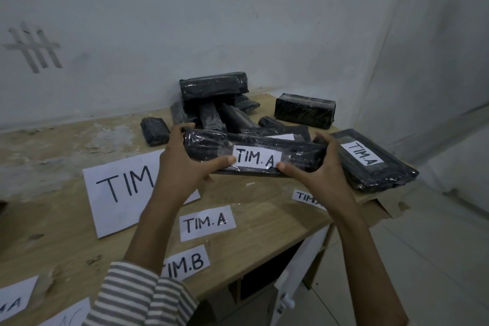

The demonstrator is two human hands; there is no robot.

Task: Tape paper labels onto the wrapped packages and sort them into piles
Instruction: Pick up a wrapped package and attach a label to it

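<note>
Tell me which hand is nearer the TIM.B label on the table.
Left. The left hand grips the package at its left end, beyond the TIM.B label; the right hand grips the other end, farther right.

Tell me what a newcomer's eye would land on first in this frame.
First comes the black wrapped package at centre, held at its ends by the left grip and right grip, with a white TIM.A label taped on its front. Behind it, a heap of black packages lies near the wall. A large TIM sheet lies to the left.
</note>
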